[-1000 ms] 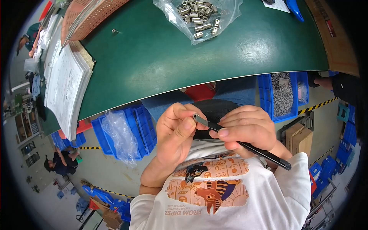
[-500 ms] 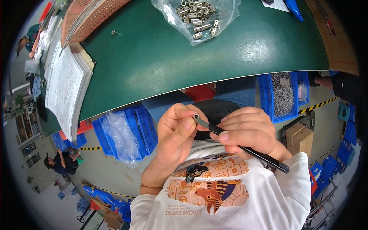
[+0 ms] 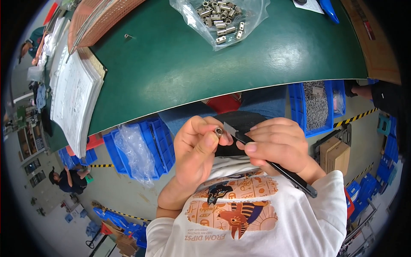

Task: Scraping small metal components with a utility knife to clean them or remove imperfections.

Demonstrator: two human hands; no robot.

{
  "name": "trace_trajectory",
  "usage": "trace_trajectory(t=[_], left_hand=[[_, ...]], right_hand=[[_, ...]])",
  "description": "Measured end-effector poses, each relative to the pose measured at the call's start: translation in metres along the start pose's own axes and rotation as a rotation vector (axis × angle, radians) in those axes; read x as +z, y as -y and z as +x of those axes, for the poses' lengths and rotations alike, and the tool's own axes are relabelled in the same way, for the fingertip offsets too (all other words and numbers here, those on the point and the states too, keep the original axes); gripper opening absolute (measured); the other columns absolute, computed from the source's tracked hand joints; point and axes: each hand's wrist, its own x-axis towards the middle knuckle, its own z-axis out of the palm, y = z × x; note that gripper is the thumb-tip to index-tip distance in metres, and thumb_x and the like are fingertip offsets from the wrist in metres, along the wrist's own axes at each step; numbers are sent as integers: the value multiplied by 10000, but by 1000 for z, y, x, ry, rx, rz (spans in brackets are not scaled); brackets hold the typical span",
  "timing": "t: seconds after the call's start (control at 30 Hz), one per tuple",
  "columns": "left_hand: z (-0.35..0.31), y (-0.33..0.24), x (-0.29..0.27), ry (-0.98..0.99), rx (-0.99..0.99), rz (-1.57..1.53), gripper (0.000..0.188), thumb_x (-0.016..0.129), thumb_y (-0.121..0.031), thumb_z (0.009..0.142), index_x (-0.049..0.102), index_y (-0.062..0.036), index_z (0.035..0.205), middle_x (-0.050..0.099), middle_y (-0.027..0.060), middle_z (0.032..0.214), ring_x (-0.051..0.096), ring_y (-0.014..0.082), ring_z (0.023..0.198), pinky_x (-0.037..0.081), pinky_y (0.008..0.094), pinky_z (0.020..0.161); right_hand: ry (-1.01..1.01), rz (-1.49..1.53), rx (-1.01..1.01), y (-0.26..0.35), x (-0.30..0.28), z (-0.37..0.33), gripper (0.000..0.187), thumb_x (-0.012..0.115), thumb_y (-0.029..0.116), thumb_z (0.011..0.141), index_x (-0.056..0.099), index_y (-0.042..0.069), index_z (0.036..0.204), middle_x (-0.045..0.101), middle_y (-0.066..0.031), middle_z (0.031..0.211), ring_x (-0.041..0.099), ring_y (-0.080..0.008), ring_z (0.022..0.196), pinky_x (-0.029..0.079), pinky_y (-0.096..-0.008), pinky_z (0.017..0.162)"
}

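Observation:
Between the thumb and fingers of my left hand [image 3: 196, 147] is a small metal sleeve [image 3: 218, 132], its round open end showing. My right hand [image 3: 280, 145] grips a black utility knife [image 3: 287, 173] with its blade [image 3: 229, 128] out. The blade tip lies just beside the sleeve, with a small gap between them. Both hands are in front of my body, below the table's near edge. On the green table [image 3: 180, 81], a clear plastic bag [image 3: 252, 23] lies opened out with several similar metal sleeves [image 3: 220, 19] on it.
A single small metal part [image 3: 127, 36] lies at the table's left, near a pinkish perforated basket [image 3: 92, 23] and a thick stack of papers [image 3: 77, 100]. Blue bins [image 3: 160, 147] stand beneath the table edge, one at right [image 3: 299, 107] full of small parts. Other people are farther off.
The knife blade has come away from the sleeve's end and now points up beside it. The knife's rear end has dropped slightly. My left hand has barely moved.

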Motion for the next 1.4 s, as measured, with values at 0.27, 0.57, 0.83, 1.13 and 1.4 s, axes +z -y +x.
trace_trajectory(t=[0.27, 0.57, 0.83, 1.13, 1.4], left_hand=[[2, 3, -2, 21, 21, 24, 81, 505, -45, 841, 484, -26, 916, 528, 139, 881, 513, 148, 789, 422, 260, 725], [-1, 4, -1, -6, 18, 27, 72, 513, -40, 835, 483, -31, 900, 535, 146, 892, 512, 144, 785, 419, 254, 724], [-1, 2, -4, -30, 19, 35, 70, 520, -41, 832, 484, -27, 891, 543, 135, 879, 519, 144, 786, 421, 260, 727], [3, 2, -4, -37, 18, -3, 71, 507, -33, 833, 486, -21, 899, 540, 121, 863, 536, 168, 797, 431, 289, 735], [26, 11, -8, -91, 115, 306, 146, 489, -124, 816, 452, -8, 898, 499, 111, 832, 496, 166, 755, 402, 291, 737]], right_hand=[[-9, 173, 80, 1, 0, 0, 168, 658, 137, 716, 597, 18, 818, 601, -58, 635, 602, -175, 560, 493, -265, 540], [26, 79, -24, 2, 1, -1, 170, 645, 128, 706, 598, -5, 802, 593, -71, 626, 599, -164, 561, 494, -255, 545], [28, -36, -73, 2, 6, -1, 181, 643, 131, 683, 600, 2, 802, 591, -77, 628, 597, -163, 560, 497, -252, 540], [36, -4, -1, -8, -1, 4, 156, 647, 39, 664, 603, 22, 813, 610, -90, 695, 604, -201, 597, 491, -274, 537], [-144, 405, 485, -5, -15, -1, 103, 632, 55, 742, 584, 17, 824, 615, -107, 747, 608, -208, 664, 474, -282, 582]])
